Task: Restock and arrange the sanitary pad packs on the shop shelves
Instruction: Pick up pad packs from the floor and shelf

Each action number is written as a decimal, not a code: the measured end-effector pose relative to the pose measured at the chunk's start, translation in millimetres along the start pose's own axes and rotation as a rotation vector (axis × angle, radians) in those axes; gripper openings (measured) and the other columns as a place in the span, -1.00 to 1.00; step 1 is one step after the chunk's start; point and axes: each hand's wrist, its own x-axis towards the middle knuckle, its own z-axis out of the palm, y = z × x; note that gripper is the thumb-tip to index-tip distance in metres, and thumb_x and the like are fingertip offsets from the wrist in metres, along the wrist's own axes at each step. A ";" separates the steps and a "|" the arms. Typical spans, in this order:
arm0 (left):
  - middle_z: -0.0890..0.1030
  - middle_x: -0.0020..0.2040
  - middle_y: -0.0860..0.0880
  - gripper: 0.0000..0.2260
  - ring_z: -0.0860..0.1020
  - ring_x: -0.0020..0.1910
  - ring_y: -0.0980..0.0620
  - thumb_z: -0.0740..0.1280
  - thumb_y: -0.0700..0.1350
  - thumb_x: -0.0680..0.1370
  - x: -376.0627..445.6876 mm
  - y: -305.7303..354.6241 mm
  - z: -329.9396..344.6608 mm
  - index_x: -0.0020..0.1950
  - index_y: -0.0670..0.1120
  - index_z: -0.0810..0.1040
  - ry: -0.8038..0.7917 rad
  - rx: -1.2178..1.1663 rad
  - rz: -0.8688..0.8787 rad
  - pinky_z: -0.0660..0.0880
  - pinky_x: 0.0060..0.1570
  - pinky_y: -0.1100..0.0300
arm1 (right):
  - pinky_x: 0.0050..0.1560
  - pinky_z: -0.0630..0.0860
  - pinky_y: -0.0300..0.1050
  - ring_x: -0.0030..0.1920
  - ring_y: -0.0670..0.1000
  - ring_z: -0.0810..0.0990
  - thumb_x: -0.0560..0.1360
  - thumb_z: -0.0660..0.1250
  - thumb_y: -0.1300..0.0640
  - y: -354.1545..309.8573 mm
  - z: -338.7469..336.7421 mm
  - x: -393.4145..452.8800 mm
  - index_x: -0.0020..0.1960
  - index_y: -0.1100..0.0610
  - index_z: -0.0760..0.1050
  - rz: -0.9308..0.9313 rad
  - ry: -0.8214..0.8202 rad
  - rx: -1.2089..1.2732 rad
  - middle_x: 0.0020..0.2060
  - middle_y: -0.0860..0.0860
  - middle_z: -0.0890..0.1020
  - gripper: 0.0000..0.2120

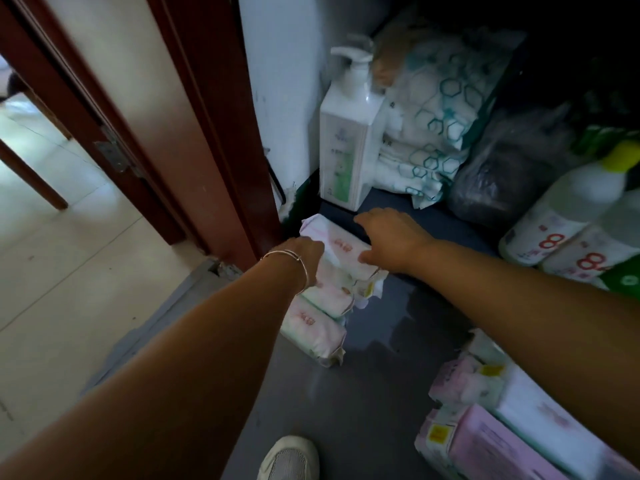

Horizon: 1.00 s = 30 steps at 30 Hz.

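Currently I see both hands on the top pad pack (pixel 341 249), a soft white wrapper with pale pink and green tinting and red print. The left hand (pixel 308 259), with a thin bangle (pixel 292 261) at the wrist, grips the pack's near-left end; its fingertips are hidden behind the knuckles. The right hand (pixel 391 237) lies over the pack's far-right side with the fingers curled down along its edge and the thumb at the near corner.

That pack tops a stack of similar packs (pixel 320 320), piled on a dark grey shelf (pixel 388 341) against the red-brown door frame (pixel 221 133). The lower packs lie directly below the left wrist.

Behind the hands, a white pump bottle (pixel 348 133) stands upright at the shelf's back, just beside a white pack with teal hexagons (pixel 436 109). A dark plastic bag (pixel 509 174) lies further right, then bottles with red figures (pixel 568 230) lying tilted. More pink and white packs (pixel 491 424) lie under the right forearm, well apart from the stack. A white shoe (pixel 291 459) shows at the bottom edge.
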 end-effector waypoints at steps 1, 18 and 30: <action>0.40 0.35 -0.14 -0.52 0.40 0.32 -0.11 0.34 -0.10 0.53 -8.4 5.5 -16.7 0.40 -0.15 0.31 0.032 -0.001 0.013 0.36 0.27 0.12 | 0.09 0.43 -0.05 0.16 0.14 0.47 0.48 0.34 0.10 2.3 -12.5 -8.1 0.25 0.18 0.39 0.002 0.019 0.013 0.17 0.15 0.48 -0.62; 0.54 0.16 -0.12 -0.66 0.51 0.13 -0.12 0.41 -0.11 0.44 -107.2 125.8 -311.9 0.19 -0.09 0.51 0.705 0.011 0.261 0.45 0.11 0.11 | 0.03 0.53 0.08 0.07 0.20 0.54 0.44 0.27 0.30 65.7 -275.2 -147.9 0.23 0.16 0.49 0.080 0.504 -0.046 0.09 0.18 0.57 -0.64; 0.40 0.33 -0.14 -0.44 0.40 0.29 -0.12 0.44 -0.07 0.44 -24.5 158.8 -394.5 0.39 -0.12 0.34 0.773 -0.018 0.312 0.33 0.28 0.12 | 0.18 0.49 0.07 0.23 0.16 0.47 0.48 0.35 0.12 147.9 -342.3 -95.5 0.37 0.16 0.36 0.337 0.596 -0.063 0.26 0.15 0.47 -0.52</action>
